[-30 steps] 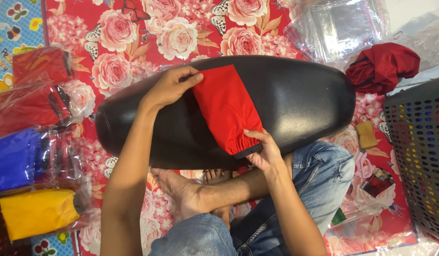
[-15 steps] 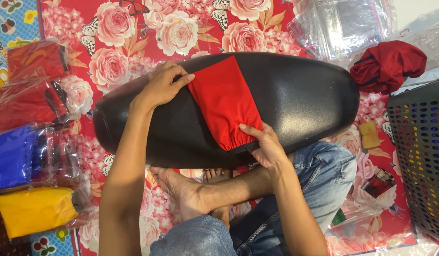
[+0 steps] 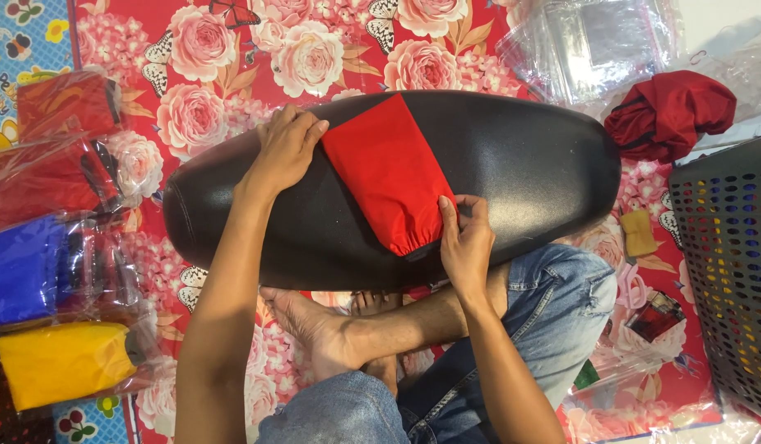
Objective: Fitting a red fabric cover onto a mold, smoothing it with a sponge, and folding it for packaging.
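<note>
A folded red cloth [image 3: 389, 173] with a gathered elastic end lies slanted across a black oval cushion [image 3: 528, 164] resting over my lap. My left hand [image 3: 286, 148] lies flat on the cushion, fingertips touching the cloth's upper left corner. My right hand [image 3: 465, 238] presses on the cloth's lower right end near the elastic, fingers bent over its edge. Neither hand lifts the cloth off the cushion.
Bagged folded cloths are stacked at the left: red [image 3: 47, 177], blue [image 3: 23, 267], yellow [image 3: 64, 362]. Clear plastic bags [image 3: 594, 37] and a crumpled dark red cloth [image 3: 668, 111] lie at the upper right. A dark perforated basket [image 3: 726, 263] stands at the right. A floral mat [image 3: 208, 49] covers the floor.
My right hand has slid up along the cloth's right edge onto its lower end. The left hand has stayed at the upper corner. The cloth lies flatter.
</note>
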